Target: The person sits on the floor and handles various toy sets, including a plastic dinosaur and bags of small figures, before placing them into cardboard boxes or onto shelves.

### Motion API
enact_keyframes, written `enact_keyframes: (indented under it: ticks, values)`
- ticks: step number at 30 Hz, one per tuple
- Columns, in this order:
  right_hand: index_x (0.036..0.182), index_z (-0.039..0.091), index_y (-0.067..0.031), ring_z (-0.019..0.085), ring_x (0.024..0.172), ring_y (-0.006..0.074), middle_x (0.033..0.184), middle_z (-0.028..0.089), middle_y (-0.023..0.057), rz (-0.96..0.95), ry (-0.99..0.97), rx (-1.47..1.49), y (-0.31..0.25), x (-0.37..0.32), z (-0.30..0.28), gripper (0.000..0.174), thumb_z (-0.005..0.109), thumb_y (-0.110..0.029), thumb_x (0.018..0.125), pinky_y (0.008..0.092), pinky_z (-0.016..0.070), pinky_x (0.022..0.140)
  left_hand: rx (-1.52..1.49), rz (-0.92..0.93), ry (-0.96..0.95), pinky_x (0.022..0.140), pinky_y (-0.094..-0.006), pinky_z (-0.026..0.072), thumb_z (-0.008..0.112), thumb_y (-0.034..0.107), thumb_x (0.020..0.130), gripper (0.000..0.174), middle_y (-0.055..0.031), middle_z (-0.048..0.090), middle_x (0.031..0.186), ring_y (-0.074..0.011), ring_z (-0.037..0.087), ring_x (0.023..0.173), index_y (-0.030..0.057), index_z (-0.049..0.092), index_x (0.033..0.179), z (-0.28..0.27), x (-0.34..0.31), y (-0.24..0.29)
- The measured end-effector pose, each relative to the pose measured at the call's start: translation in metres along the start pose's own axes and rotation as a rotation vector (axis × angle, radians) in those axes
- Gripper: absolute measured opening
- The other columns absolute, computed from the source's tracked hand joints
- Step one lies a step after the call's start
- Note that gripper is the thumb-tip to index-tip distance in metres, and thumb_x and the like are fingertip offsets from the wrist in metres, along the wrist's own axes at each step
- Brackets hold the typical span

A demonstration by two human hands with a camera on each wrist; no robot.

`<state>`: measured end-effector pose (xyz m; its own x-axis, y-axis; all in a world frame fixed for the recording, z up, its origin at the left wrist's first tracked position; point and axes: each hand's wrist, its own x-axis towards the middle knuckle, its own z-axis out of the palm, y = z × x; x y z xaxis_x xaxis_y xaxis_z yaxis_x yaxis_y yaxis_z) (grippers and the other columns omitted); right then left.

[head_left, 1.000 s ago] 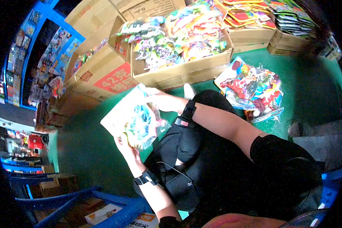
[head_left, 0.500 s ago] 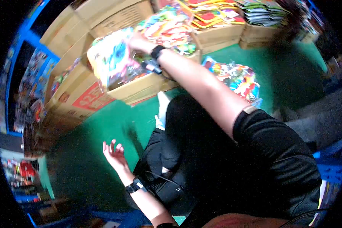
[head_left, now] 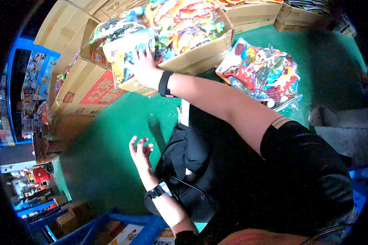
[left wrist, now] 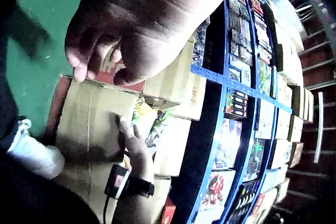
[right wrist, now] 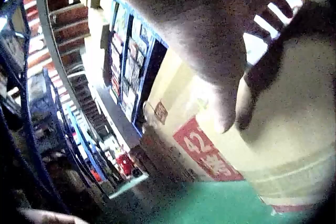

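My right hand (head_left: 145,69) rests with fingers spread on a clear plastic bag of colourful toys (head_left: 124,45) with a white backing. That bag lies at the left end of an open cardboard box (head_left: 196,59) heaped with similar bags. In the right wrist view the thumb (right wrist: 224,111) hangs along the box's outer wall (right wrist: 294,124). My left hand (head_left: 141,153) is held up over the floor, holding nothing, its fingers loosely bent. The left wrist view shows this left hand (left wrist: 131,40) large at the top, with the right hand (left wrist: 137,145) beyond at the box.
Another bag of colourful toys (head_left: 263,77) lies on the green floor (head_left: 118,122) to the right. A carton with a red label (head_left: 102,87) stands left of the box. More cartons (head_left: 253,18) line the back, and blue shelving (head_left: 18,90) stands far left.
Both hands held the bag over the lap; the right hand then carried it forward to the box, where it now lies under spread fingers. My left hand let go and stayed back.
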<state>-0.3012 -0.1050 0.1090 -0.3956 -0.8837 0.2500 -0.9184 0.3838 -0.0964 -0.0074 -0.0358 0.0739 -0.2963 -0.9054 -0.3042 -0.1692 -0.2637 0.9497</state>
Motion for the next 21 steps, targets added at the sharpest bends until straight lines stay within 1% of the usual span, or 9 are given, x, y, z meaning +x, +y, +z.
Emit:
enact_keyframes:
  ticks: [3, 6, 7, 9, 12, 15, 16, 17, 21]
  values:
    - [0.126, 0.061, -0.0192, 0.044, 0.123, 0.0345, 0.131, 0.053, 0.015, -0.009, -0.198, 0.046, 0.004, 0.025, -0.03, 0.071, 0.073, -0.059, 0.069, 0.0575, 0.0281, 0.101, 0.081, -0.007, -0.075, 0.063, -0.0262, 0.0491, 0.06, 0.02, 0.092, 0.036, -0.0096, 0.066, 0.099, -0.0152, 0.063, 0.072, 0.0097, 0.048, 0.125, -0.001, 0.003, -0.005]
    - [0.114, 0.068, -0.0187, 0.048, 0.121, 0.0318, 0.114, 0.062, 0.012, -0.008, 0.129, 0.338, 0.013, 0.058, -0.04, 0.055, 0.065, -0.059, 0.075, 0.0523, 0.0333, 0.099, 0.162, 0.011, -0.158, 0.062, -0.0246, 0.0494, 0.058, 0.018, 0.094, 0.03, -0.0084, 0.067, 0.095, -0.0126, 0.063, 0.07, 0.008, 0.05, 0.121, -0.002, 0.007, -0.012]
    - [0.123, 0.061, -0.0181, 0.05, 0.118, 0.0327, 0.127, 0.054, 0.0127, -0.182, 0.248, 0.284, 0.016, 0.065, -0.038, 0.056, 0.058, -0.058, 0.084, 0.0513, 0.0378, 0.098, 0.185, 0.042, -0.181, 0.06, -0.0234, 0.0493, 0.057, 0.017, 0.096, 0.027, -0.0088, 0.068, 0.093, -0.0118, 0.064, 0.069, 0.0066, 0.05, 0.12, -0.003, 0.008, -0.015]
    - [0.131, 0.054, -0.0232, 0.042, 0.13, 0.0339, 0.14, 0.045, 0.0119, -0.36, 0.251, 0.239, 0.015, 0.085, 0.01, 0.052, 0.049, -0.055, 0.09, 0.053, 0.0313, 0.106, 0.188, 0.018, -0.219, 0.061, -0.0237, 0.0491, 0.057, 0.017, 0.096, 0.027, -0.0083, 0.068, 0.094, -0.0114, 0.064, 0.069, 0.0068, 0.051, 0.121, -0.003, 0.008, -0.015]
    - [0.141, 0.044, -0.0271, 0.026, 0.142, 0.0333, 0.154, 0.029, 0.0113, -0.197, 0.105, 0.349, 0.005, 0.065, 0.026, 0.049, 0.039, -0.047, 0.096, 0.0558, 0.0174, 0.113, 0.137, -0.052, -0.284, 0.062, -0.0233, 0.0494, 0.056, 0.018, 0.097, 0.028, -0.0076, 0.067, 0.095, -0.0115, 0.064, 0.072, 0.0068, 0.051, 0.122, 0.001, 0.007, -0.009]
    - [0.141, 0.043, -0.027, 0.029, 0.141, 0.031, 0.152, 0.032, 0.0093, -0.088, -0.089, 0.265, -0.004, 0.064, 0.009, 0.046, 0.039, -0.037, 0.097, 0.06, 0.0188, 0.11, 0.116, -0.069, -0.284, 0.062, -0.0231, 0.0495, 0.055, 0.019, 0.097, 0.027, -0.0068, 0.067, 0.096, -0.0114, 0.063, 0.072, 0.0067, 0.052, 0.121, 0.003, 0.005, -0.006]
    - [0.133, 0.054, -0.0267, 0.04, 0.133, 0.0269, 0.14, 0.05, 0.005, -0.066, -0.068, 0.273, -0.005, 0.072, 0.008, 0.043, 0.047, -0.033, 0.091, 0.057, 0.0259, 0.101, 0.133, -0.06, -0.288, 0.062, -0.0231, 0.0495, 0.055, 0.019, 0.097, 0.027, -0.0064, 0.067, 0.095, -0.0112, 0.063, 0.072, 0.0067, 0.053, 0.121, 0.003, 0.006, -0.007]
    - [0.131, 0.055, -0.0263, 0.047, 0.128, 0.0265, 0.131, 0.058, 0.005, -0.076, -0.135, 0.224, -0.001, 0.077, -0.001, 0.043, 0.049, -0.028, 0.089, 0.057, 0.0289, 0.096, 0.148, -0.047, -0.291, 0.062, -0.0231, 0.0495, 0.055, 0.019, 0.097, 0.026, -0.006, 0.067, 0.095, -0.011, 0.063, 0.072, 0.0067, 0.053, 0.121, 0.002, 0.007, -0.009]
    - [0.141, 0.044, -0.0319, 0.046, 0.131, 0.0248, 0.139, 0.053, 0.0035, -0.127, -0.285, 0.115, 0.014, 0.085, -0.017, 0.052, 0.045, -0.026, 0.09, 0.0565, 0.0255, 0.102, 0.196, -0.055, -0.328, 0.067, -0.0249, 0.0502, 0.054, 0.02, 0.097, 0.027, -0.0068, 0.067, 0.099, -0.0129, 0.064, 0.077, 0.01, 0.053, 0.123, -0.006, 0.007, -0.013]
